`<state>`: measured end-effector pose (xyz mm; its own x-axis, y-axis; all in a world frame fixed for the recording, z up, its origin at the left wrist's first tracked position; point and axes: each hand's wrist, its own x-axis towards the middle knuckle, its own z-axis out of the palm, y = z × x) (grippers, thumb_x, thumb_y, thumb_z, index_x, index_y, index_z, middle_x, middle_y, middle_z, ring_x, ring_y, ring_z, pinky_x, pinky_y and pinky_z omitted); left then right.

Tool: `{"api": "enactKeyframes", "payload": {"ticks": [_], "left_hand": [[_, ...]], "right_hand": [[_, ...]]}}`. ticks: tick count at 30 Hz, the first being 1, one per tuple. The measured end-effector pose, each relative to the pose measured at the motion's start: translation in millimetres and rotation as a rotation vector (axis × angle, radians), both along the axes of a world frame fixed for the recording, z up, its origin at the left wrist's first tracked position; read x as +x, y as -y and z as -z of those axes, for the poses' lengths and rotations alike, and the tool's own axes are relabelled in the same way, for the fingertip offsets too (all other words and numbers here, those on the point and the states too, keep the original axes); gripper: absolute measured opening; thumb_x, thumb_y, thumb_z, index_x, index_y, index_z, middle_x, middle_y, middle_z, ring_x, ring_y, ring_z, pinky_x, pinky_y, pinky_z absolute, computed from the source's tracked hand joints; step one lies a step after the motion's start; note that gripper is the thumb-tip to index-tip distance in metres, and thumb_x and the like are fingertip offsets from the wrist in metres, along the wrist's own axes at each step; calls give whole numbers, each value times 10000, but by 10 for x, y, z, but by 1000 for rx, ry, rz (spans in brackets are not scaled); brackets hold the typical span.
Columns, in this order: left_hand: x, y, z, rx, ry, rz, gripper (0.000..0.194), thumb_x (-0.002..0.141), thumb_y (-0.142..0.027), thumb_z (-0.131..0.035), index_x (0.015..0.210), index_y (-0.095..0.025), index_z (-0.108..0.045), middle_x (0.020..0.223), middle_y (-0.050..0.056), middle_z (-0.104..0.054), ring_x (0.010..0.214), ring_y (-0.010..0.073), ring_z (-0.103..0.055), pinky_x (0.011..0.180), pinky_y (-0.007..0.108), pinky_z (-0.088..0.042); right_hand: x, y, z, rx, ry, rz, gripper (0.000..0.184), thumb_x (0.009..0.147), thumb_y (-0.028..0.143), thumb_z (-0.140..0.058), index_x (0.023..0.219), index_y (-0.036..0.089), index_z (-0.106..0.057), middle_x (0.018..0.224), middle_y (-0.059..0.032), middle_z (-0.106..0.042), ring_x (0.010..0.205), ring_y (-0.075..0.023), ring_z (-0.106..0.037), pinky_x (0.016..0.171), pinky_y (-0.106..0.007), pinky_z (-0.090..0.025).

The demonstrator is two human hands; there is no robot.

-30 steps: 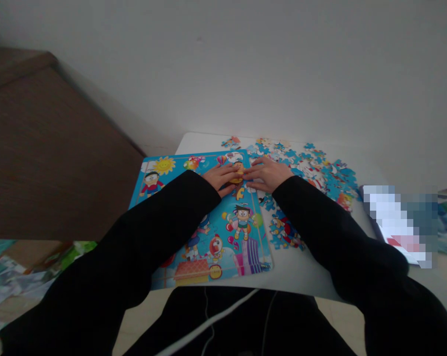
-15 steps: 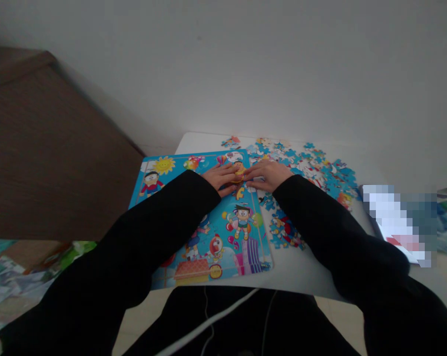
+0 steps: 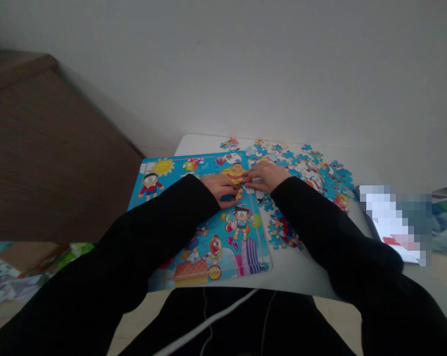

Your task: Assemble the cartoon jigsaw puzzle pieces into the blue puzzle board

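Head view shows the puzzle board [image 3: 216,226], which seems to reach past the left edge of the table [image 3: 301,277]; in my judgement, strong pressure on its left part could tilt it. The right sleeve [image 3: 319,230] passes over the loose pieces [image 3: 335,179] beside the board's right edge, so a wide movement of the elbow might drag some toward the table's near edge. Because the fingers of both hands are so near, one hand could also disturb what the other touches.

The left hand [image 3: 220,189], fingers bent and close together, is at the board, near the far half of its right edge. The right hand [image 3: 266,176] has its fingertips gathered at this same edge. Whether either pinches a piece, I cannot tell. A yellow shape [image 3: 239,195] lies just beside the left fingertips, perhaps loose, perhaps printed.
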<state>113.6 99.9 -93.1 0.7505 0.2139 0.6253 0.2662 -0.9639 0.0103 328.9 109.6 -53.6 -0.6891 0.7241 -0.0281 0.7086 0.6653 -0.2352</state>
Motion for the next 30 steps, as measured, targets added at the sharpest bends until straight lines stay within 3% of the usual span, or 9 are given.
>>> {"api": "enactKeyframes", "payload": {"ticks": [4,9,16,23,30], "left_hand": [[-60,10,-47,-123,-111,-17,250,782,-384,-595,652,-175,-639,656,14,-648,613,124,-614,522,223,-452],[-193,17,-181,-256,-210,-150,178,724,-339,-666,694,-167,-633,734,19,-660,679,122,-610,615,209,-473],[-244,-94,-46,-204,-168,-381,244,815,-379,-567,871,-152,-635,866,62,-664,783,159,-617,728,265,-496],[-214,-140,67,-138,-9,-347,296,835,-425,-535,898,-149,-623,847,70,-661,772,157,-621,700,265,-498],[-165,-198,117,-54,-71,-347,437,893,-495,-420,969,-125,-640,875,97,-657,812,173,-617,729,291,-496]], "right_hand": [[1,-7,20,11,-1,-5,184,852,349,-563,947,246,-682,1084,-22,-660,1027,-208,-557,854,-352,-451],[-2,-10,32,38,-6,-43,191,851,333,-563,956,225,-680,1056,-41,-664,1006,-205,-566,872,-355,-438],[0,-7,34,22,-17,-36,179,851,332,-555,938,237,-679,1053,-35,-660,996,-205,-570,843,-350,-450],[-12,11,17,14,-2,-13,162,845,320,-560,930,242,-674,1068,-33,-655,1007,-207,-564,829,-345,-451],[-6,4,24,9,-8,-17,156,843,310,-557,923,239,-672,1068,-27,-660,1006,-202,-572,834,-340,-455]]}}
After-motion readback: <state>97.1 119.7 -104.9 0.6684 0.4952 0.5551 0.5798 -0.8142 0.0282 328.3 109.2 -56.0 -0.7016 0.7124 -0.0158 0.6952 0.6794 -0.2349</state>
